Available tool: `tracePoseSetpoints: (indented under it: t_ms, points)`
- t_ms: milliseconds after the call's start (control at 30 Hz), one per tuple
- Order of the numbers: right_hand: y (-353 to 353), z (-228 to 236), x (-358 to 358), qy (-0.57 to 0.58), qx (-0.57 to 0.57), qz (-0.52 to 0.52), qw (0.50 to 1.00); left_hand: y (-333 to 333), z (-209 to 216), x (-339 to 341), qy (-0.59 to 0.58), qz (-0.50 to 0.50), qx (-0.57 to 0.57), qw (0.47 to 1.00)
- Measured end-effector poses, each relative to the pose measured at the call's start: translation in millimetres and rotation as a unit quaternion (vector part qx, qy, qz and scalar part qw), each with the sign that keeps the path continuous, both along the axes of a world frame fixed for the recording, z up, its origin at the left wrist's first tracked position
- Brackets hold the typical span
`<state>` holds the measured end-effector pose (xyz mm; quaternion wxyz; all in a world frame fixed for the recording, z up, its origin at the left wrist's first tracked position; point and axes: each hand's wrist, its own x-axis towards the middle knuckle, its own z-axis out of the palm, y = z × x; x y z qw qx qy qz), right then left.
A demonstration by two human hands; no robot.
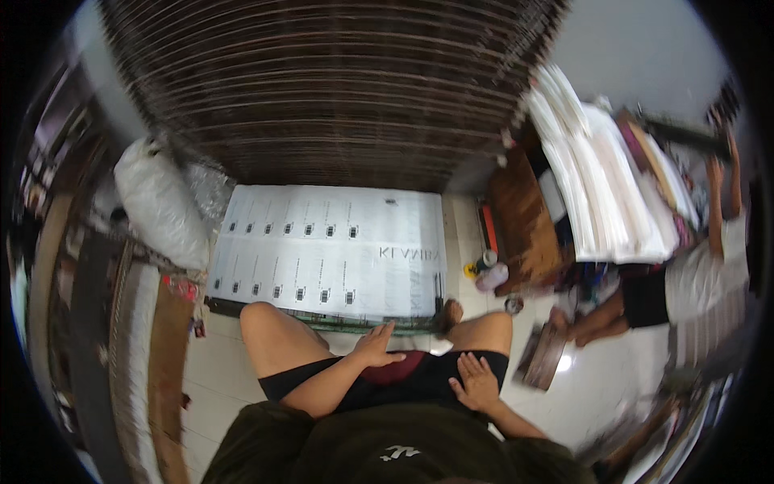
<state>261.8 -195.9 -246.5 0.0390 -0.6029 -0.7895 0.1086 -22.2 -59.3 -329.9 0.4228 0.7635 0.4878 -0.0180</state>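
My left hand is over my lap with the fingers stretched out, beside a dark red patch between my legs. It holds nothing. Palm down on my right thigh, my right hand lies flat with its fingers apart. In front of my knees is a low table covered with a white printed sheet, which neither hand touches. A slim dark tool-like object lies at the sheet's near right corner; it is too small to name.
A tall rack with many dark slats rises behind the table. At left stand a bulky white plastic bag and a wooden bench. White folded fabric is stacked at right, near another person with raised arms. A wooden stool stands on the tiles.
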Motion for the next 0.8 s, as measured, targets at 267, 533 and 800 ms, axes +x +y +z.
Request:
tracePoseSetpoints:
  t_ms: [267, 533, 800]
  points:
    - [63, 103, -20, 0.146, 0.109, -0.012, 0.983, -10, 10, 8, 0.080, -0.093, -0.053, 0.991]
    - [6, 4, 3, 0.056, -0.076, 0.123, 0.988, 5, -66, 11, 0.058, -0.114, -0.073, 0.989]
    - [77, 150, -45, 0.133, 0.179, 0.050, 0.973, -13, -45, 14, 0.069, -0.104, -0.174, 0.977]
